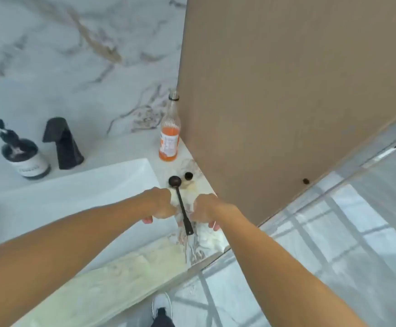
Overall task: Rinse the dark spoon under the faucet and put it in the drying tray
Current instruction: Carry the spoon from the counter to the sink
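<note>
My left hand (161, 204) and right hand (205, 208) curl knuckles-up, fingers hidden; I cannot tell their grip. The dark spoon (180, 204) lies between them on the worktop (121, 267), right of the sink (74, 185).

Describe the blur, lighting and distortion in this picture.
Head view: soft all over, the soap bottle label unreadable; light even and diffuse, only faint shadows under the hands and spoon; wide-angle lens splays the forearms and tilts the cabinet.
</note>
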Action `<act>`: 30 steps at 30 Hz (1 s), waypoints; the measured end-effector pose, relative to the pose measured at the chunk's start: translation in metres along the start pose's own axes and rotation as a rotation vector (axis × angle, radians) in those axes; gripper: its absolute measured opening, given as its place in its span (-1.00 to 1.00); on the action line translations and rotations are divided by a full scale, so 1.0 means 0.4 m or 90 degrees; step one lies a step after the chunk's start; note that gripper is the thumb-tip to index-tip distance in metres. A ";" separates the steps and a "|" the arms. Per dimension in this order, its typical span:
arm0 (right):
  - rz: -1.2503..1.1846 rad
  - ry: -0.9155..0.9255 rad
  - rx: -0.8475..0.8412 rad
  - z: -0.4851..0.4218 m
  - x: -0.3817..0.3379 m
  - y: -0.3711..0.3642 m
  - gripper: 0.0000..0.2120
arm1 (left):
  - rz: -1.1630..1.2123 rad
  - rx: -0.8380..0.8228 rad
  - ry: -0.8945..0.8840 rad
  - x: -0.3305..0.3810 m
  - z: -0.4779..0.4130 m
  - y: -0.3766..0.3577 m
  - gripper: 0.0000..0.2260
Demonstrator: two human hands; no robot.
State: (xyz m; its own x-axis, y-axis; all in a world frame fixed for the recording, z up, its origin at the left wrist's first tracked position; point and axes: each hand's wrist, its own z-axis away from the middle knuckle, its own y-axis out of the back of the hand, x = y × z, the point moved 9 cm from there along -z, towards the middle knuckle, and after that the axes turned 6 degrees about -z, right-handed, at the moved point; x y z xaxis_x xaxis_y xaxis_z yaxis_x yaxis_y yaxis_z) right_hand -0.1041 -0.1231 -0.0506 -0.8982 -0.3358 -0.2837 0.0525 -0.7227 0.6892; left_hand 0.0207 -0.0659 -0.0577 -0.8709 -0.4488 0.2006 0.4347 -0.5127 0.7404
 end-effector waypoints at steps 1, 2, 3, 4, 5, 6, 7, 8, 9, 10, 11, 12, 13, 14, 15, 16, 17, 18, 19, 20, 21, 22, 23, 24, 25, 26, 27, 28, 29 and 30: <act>-0.010 -0.005 0.004 -0.037 0.013 -0.014 -0.78 | 0.028 0.014 0.000 0.004 -0.037 -0.007 -0.69; -0.035 -0.008 0.026 -0.080 0.027 -0.020 -0.81 | 0.058 0.048 0.011 0.003 -0.082 -0.004 -0.70; -0.056 -0.009 0.036 -0.116 0.042 -0.040 -0.81 | 0.083 0.069 0.016 0.008 -0.120 -0.012 -0.72; -0.089 -0.012 0.047 -0.144 0.052 -0.060 -0.80 | 0.110 0.088 0.028 0.015 -0.148 -0.018 -0.74; -0.114 -0.005 0.067 -0.177 0.061 -0.079 -0.78 | 0.161 0.103 0.044 0.014 -0.184 -0.026 -0.75; -0.131 0.006 0.098 -0.202 0.063 -0.087 -0.78 | 0.219 0.114 0.065 0.008 -0.214 -0.030 -0.76; -0.144 0.020 0.130 -0.225 0.066 -0.094 -0.78 | 0.266 0.127 0.082 -0.001 -0.244 -0.034 -0.76; -0.160 0.026 0.154 -0.237 0.069 -0.097 -0.77 | 0.298 0.131 0.102 -0.011 -0.263 -0.036 -0.74; -0.177 0.032 0.168 -0.247 0.074 -0.106 -0.76 | 0.323 0.130 0.115 -0.018 -0.284 -0.044 -0.71; -0.193 0.033 0.172 -0.255 0.079 -0.114 -0.75 | 0.347 0.126 0.129 -0.024 -0.299 -0.052 -0.69; -0.207 0.039 0.171 -0.261 0.081 -0.121 -0.75 | 0.374 0.126 0.137 -0.029 -0.309 -0.059 -0.67; -0.219 0.040 0.160 -0.267 0.084 -0.125 -0.76 | 0.405 0.127 0.143 -0.032 -0.314 -0.063 -0.67; -0.236 0.042 0.147 -0.273 0.088 -0.130 -0.77 | 0.433 0.134 0.150 -0.037 -0.318 -0.069 -0.68; -0.267 0.047 0.130 -0.278 0.086 -0.134 -0.78 | 0.461 0.136 0.159 -0.043 -0.318 -0.075 -0.69; -0.301 0.061 0.114 -0.281 0.078 -0.137 -0.79 | 0.495 0.134 0.163 -0.048 -0.315 -0.082 -0.70; -0.325 0.078 0.101 -0.283 0.066 -0.139 -0.78 | 0.542 0.129 0.165 -0.054 -0.310 -0.090 -0.71; -0.333 0.103 0.092 -0.282 0.049 -0.140 -0.77 | 0.599 0.124 0.163 -0.062 -0.303 -0.097 -0.71; -0.335 0.124 0.088 -0.279 0.029 -0.140 -0.74 | 0.660 0.120 0.159 -0.073 -0.293 -0.102 -0.72; -0.339 0.142 0.088 -0.273 0.010 -0.140 -0.74 | 0.726 0.114 0.155 -0.085 -0.281 -0.104 -0.72; -0.347 0.156 0.089 -0.268 -0.009 -0.141 -0.77 | 0.797 0.108 0.149 -0.098 -0.266 -0.104 -0.73; -0.355 0.168 0.089 -0.263 -0.030 -0.142 -0.81 | 0.862 0.103 0.144 -0.112 -0.247 -0.101 -0.74; -0.363 0.177 0.083 -0.258 -0.053 -0.146 -0.82 | 0.911 0.104 0.143 -0.131 -0.224 -0.095 -0.75; -0.369 0.187 0.069 -0.251 -0.082 -0.152 -0.82 | 0.942 0.112 0.147 -0.155 -0.198 -0.089 -0.75; -0.372 0.199 0.044 -0.242 -0.116 -0.160 -0.80 | 0.963 0.124 0.153 -0.184 -0.172 -0.082 -0.74; -0.368 0.213 0.010 -0.232 -0.154 -0.172 -0.77 | 0.980 0.136 0.161 -0.215 -0.146 -0.079 -0.73; -0.358 0.228 -0.024 -0.222 -0.194 -0.187 -0.75 | 0.998 0.148 0.169 -0.249 -0.120 -0.077 -0.71; -0.346 0.243 -0.056 -0.211 -0.234 -0.202 -0.77 | 1.017 0.157 0.178 -0.284 -0.096 -0.077 -0.69; -0.335 0.257 -0.089 -0.200 -0.272 -0.219 -0.80 | 1.041 0.164 0.190 -0.317 -0.075 -0.079 -0.66; -0.324 0.270 -0.124 -0.187 -0.310 -0.236 -0.83 | 1.069 0.171 0.209 -0.351 -0.055 -0.084 -0.62; -0.314 0.278 -0.157 -0.174 -0.346 -0.254 -0.84 | 1.101 0.178 0.235 -0.383 -0.037 -0.091 -0.58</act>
State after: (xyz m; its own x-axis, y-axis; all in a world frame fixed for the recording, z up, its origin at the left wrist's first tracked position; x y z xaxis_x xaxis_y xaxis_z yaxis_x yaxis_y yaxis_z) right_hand 0.0453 -0.0454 -0.1276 -0.5885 -0.1085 -0.8012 -0.1718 -0.9515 0.2550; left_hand 0.1415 0.0109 -0.1250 0.5947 -0.4315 0.6783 0.6237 0.7800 -0.0506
